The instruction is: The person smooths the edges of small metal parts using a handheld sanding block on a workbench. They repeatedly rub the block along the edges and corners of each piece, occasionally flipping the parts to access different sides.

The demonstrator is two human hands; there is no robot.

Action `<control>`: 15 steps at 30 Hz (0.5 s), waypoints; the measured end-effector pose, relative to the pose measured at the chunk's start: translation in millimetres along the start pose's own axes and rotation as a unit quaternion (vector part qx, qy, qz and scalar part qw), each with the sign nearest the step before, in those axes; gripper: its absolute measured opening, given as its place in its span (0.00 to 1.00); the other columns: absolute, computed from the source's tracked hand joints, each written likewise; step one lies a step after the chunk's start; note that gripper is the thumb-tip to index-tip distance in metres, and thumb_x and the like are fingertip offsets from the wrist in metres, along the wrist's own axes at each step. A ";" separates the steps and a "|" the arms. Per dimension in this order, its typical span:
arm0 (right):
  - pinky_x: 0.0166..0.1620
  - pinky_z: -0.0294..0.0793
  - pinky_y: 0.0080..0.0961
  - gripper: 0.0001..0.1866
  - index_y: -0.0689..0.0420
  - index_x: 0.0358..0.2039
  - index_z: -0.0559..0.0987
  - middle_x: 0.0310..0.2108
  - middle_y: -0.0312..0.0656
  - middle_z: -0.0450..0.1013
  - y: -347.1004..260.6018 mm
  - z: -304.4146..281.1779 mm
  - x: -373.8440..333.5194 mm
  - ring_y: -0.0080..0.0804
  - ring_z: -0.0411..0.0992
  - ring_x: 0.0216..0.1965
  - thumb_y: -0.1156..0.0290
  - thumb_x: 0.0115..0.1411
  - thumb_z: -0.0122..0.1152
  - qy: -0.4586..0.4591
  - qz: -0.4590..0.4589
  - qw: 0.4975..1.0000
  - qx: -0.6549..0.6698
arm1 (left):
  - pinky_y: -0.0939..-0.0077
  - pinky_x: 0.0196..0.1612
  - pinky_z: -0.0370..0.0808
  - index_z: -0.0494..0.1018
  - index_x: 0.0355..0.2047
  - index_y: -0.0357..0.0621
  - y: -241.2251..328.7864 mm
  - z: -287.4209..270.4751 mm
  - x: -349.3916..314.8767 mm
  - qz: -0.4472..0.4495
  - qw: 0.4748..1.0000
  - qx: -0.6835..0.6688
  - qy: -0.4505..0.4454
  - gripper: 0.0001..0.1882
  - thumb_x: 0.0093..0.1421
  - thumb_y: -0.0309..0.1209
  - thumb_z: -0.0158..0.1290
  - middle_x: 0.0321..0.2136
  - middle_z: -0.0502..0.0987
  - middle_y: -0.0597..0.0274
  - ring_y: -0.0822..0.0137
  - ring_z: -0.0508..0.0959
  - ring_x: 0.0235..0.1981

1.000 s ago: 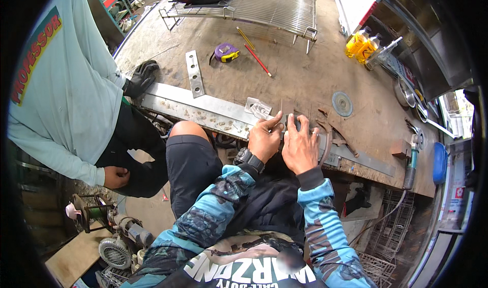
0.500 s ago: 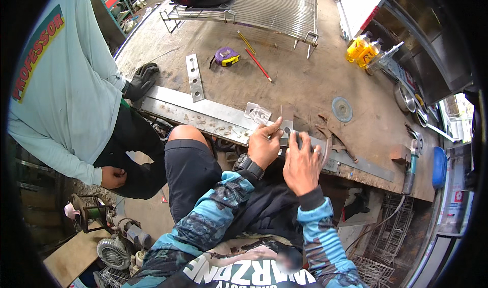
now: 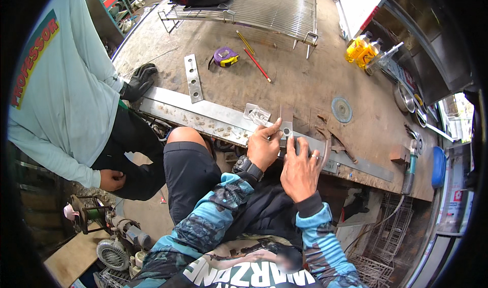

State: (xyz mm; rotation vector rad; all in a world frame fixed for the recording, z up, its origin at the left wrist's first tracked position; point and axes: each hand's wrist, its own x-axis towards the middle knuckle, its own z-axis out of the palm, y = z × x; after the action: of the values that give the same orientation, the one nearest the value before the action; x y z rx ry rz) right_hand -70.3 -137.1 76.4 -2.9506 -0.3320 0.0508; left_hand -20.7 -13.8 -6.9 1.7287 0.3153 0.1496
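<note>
Grey metal is the small plate (image 3: 286,129) with one round hole, which I see from afar at the bench edge, over a long flat bar (image 3: 223,108); I take it as my clock centre. At between seven and eight o'clock, my left hand (image 3: 264,148) has its index finger stretched along the plate's side, the thumb near it, the gap small; whether they pinch it, I cannot tell. At five o'clock, my right hand (image 3: 301,171) has its fingers half bent, tips down by the near edge; what they hold, if anything, is hidden.

I judge that uneven pressing could make the plate slip or tilt, and a metal edge could then catch a fingertip. The loose bits (image 3: 202,127) along the bar, at nine o'clock, could roll underneath and spoil the seating.

A clear plastic-looking piece (image 3: 257,113) is close at ten o'clock, and a rusty tool (image 3: 343,148) between three and four; both narrow the room sideways. Farther, a round disc (image 3: 342,109) lies at two, a gloved hand (image 3: 140,82) of a co-worker rests at ten.
</note>
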 end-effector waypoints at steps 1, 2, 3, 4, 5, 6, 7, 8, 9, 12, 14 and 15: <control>0.62 0.66 0.61 0.28 0.55 0.67 0.69 0.65 0.50 0.63 1.4 1.5 3.0 0.71 0.65 0.59 0.68 0.67 0.57 0.010 -0.002 1.000 0.001 | 0.65 0.38 0.78 0.82 0.55 0.56 -1.8 0.8 -0.7 0.004 1.000 0.005 0.000 0.20 0.62 0.33 0.62 0.32 0.80 0.51 0.56 0.83 0.32; 0.63 0.65 0.61 0.28 0.55 0.67 0.69 0.65 0.50 0.62 1.9 1.1 10.7 0.72 0.65 0.59 0.67 0.67 0.57 0.020 -0.004 1.000 0.002 | 0.65 0.38 0.78 0.82 0.55 0.56 -3.1 2.4 0.7 -0.001 1.000 -0.003 -0.009 0.20 0.62 0.33 0.62 0.33 0.80 0.51 0.56 0.83 0.33; 0.63 0.65 0.61 0.28 0.55 0.67 0.69 0.65 0.50 0.62 2.2 2.9 19.4 0.72 0.64 0.59 0.67 0.67 0.57 0.030 -0.004 1.000 0.008 | 0.69 0.33 0.77 0.81 0.56 0.52 -4.0 2.4 2.6 0.009 1.000 -0.014 -0.013 0.20 0.64 0.31 0.61 0.32 0.78 0.56 0.62 0.81 0.29; 0.63 0.65 0.61 0.28 0.55 0.67 0.69 0.65 0.50 0.62 2.5 6.0 32.4 0.72 0.64 0.59 0.67 0.67 0.56 0.058 -0.026 0.998 0.009 | 0.74 0.28 0.76 0.81 0.57 0.49 -3.8 1.2 2.7 0.017 0.999 -0.026 -0.017 0.19 0.65 0.29 0.61 0.32 0.76 0.61 0.69 0.79 0.25; 0.63 0.65 0.61 0.28 0.55 0.67 0.69 0.66 0.51 0.62 0.2 3.8 40.5 0.72 0.64 0.59 0.67 0.67 0.56 0.030 -0.014 0.999 0.013 | 0.78 0.23 0.75 0.80 0.58 0.46 -3.7 0.0 1.4 0.026 0.999 -0.039 -0.020 0.19 0.66 0.27 0.60 0.31 0.74 0.65 0.76 0.77 0.22; 0.63 0.65 0.61 0.28 0.55 0.67 0.70 0.66 0.51 0.62 -3.4 4.9 39.4 0.72 0.65 0.59 0.67 0.67 0.56 0.039 -0.018 0.999 0.002 | 0.77 0.25 0.76 0.80 0.57 0.45 -6.5 -2.2 2.9 0.023 0.999 -0.021 -0.013 0.19 0.66 0.27 0.60 0.31 0.75 0.64 0.76 0.77 0.22; 0.63 0.65 0.61 0.28 0.54 0.67 0.70 0.66 0.51 0.62 -3.9 5.7 34.3 0.72 0.65 0.59 0.67 0.67 0.56 0.049 -0.020 0.999 -0.011 | 0.77 0.25 0.76 0.80 0.57 0.45 -5.6 -2.3 2.8 0.029 1.000 -0.008 -0.010 0.19 0.65 0.27 0.60 0.30 0.76 0.63 0.76 0.77 0.22; 0.63 0.65 0.61 0.28 0.54 0.67 0.70 0.66 0.51 0.62 -4.3 6.4 22.2 0.72 0.65 0.58 0.67 0.67 0.56 0.036 -0.016 0.999 -0.008 | 0.76 0.26 0.76 0.80 0.57 0.45 -4.7 -2.5 1.8 0.035 0.999 0.006 -0.007 0.19 0.65 0.27 0.60 0.30 0.76 0.62 0.75 0.77 0.22; 0.62 0.66 0.61 0.28 0.54 0.67 0.70 0.66 0.51 0.62 -4.4 7.0 9.8 0.72 0.65 0.58 0.67 0.67 0.56 0.017 -0.013 1.000 -0.005 | 0.76 0.26 0.76 0.81 0.57 0.45 -4.2 -2.9 -1.1 0.035 0.999 0.019 -0.004 0.19 0.65 0.27 0.60 0.30 0.77 0.61 0.75 0.77 0.22; 0.63 0.65 0.63 0.27 0.55 0.67 0.70 0.66 0.51 0.62 -3.4 7.4 27.9 0.75 0.65 0.58 0.67 0.67 0.55 0.032 -0.005 0.999 0.014 | 0.67 0.36 0.78 0.82 0.55 0.51 -2.6 0.8 1.9 0.044 0.999 0.025 0.001 0.19 0.63 0.31 0.61 0.31 0.79 0.51 0.60 0.82 0.31; 0.63 0.64 0.64 0.27 0.56 0.67 0.70 0.65 0.51 0.62 -3.8 7.9 48.6 0.75 0.65 0.58 0.67 0.68 0.54 0.039 -0.001 0.999 0.021 | 0.62 0.40 0.79 0.82 0.55 0.54 -1.0 -0.2 -0.8 0.040 0.999 -0.010 -0.002 0.19 0.62 0.32 0.62 0.32 0.81 0.47 0.53 0.84 0.34; 0.63 0.64 0.64 0.27 0.56 0.67 0.70 0.65 0.51 0.62 -3.5 6.2 51.8 0.74 0.65 0.59 0.67 0.68 0.55 0.035 -0.007 0.999 0.013 | 0.62 0.40 0.79 0.82 0.55 0.54 -0.9 -0.3 0.2 0.027 1.000 -0.009 0.000 0.19 0.62 0.32 0.62 0.32 0.81 0.47 0.53 0.84 0.34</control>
State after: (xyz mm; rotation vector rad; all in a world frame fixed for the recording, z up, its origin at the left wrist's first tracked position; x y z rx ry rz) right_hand -21.0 -121.1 70.1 -2.9161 -0.3392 -0.0492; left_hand -20.7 -13.3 -7.7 1.7207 0.2659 0.1905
